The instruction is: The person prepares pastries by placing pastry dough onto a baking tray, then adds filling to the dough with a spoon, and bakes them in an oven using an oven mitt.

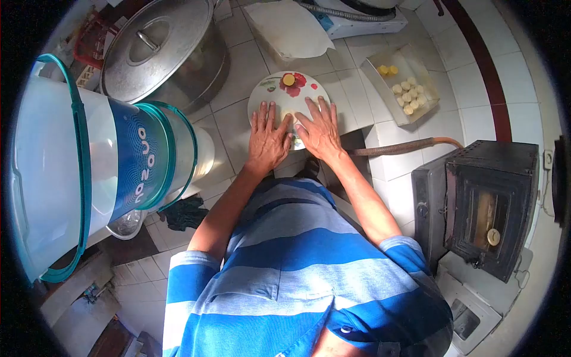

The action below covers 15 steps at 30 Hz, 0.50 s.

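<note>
A white round plate [270,90] with a red flower pattern lies on the tiled counter ahead of me. A small yellow dough ball [288,79] sits near its far rim. My left hand [266,138] and my right hand [321,130] lie side by side, fingers spread, flat on the near half of the plate. A pale piece of dough [295,143] shows between the two hands at the plate's near edge. Whether the palms press more dough beneath them is hidden.
A clear tray [431,95] with several yellow dough balls stands to the right. A large lidded metal pot [160,47] is at the back left, a big water dispenser [89,160] at the left, a black oven [485,205] at the right. A brown hose [404,147] runs along the counter.
</note>
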Motion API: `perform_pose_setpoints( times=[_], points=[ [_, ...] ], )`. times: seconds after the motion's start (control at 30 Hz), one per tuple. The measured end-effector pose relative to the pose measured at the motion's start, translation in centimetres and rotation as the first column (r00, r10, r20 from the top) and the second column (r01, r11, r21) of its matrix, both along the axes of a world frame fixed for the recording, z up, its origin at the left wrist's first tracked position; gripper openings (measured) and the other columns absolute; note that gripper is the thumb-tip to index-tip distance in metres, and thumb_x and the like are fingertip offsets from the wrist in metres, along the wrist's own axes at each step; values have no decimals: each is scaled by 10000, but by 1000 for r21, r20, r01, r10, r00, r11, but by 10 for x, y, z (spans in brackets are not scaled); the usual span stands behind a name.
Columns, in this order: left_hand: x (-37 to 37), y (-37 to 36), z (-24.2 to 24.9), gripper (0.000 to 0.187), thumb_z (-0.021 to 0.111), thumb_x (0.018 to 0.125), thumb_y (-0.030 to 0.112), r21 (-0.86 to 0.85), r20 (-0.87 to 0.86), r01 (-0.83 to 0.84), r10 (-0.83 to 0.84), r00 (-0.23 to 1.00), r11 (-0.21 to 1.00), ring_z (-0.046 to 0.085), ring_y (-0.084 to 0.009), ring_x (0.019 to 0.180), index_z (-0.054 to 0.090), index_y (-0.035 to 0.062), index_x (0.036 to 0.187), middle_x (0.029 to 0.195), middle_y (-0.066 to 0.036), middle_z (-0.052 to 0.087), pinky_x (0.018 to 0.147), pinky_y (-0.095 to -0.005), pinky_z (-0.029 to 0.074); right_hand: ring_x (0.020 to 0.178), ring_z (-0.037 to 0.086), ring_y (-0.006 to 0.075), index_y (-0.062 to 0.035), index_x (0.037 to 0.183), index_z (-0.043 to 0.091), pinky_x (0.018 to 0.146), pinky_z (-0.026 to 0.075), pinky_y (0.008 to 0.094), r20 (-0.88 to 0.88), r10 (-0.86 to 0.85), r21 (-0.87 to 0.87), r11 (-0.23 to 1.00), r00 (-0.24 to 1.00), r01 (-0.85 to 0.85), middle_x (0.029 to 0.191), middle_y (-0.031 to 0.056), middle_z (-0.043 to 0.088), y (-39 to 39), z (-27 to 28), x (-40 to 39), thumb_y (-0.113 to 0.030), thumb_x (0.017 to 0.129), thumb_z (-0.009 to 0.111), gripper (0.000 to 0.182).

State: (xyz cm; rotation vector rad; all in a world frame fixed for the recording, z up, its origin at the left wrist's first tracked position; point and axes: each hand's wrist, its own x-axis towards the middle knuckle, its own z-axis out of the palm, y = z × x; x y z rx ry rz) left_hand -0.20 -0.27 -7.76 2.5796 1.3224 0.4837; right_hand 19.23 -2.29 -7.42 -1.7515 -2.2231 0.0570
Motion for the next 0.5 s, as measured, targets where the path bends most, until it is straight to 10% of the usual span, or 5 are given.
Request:
perform_pose_setpoints(
  times=[0.5],
  points=[
    [-3, -20, 0, 519, 590, 966, 367, -52, 52, 10, -8, 999, 999, 228, -463, 1502, 542, 138, 1429, 1573, -260, 334, 1201, -620, 213, 1480, 283, 430, -160, 1285, 663, 1216, 160, 639, -42, 36, -42, 998, 998, -38, 1526, 177, 429, -18, 5, -1, -337, 975, 553, 374]
  ],
)
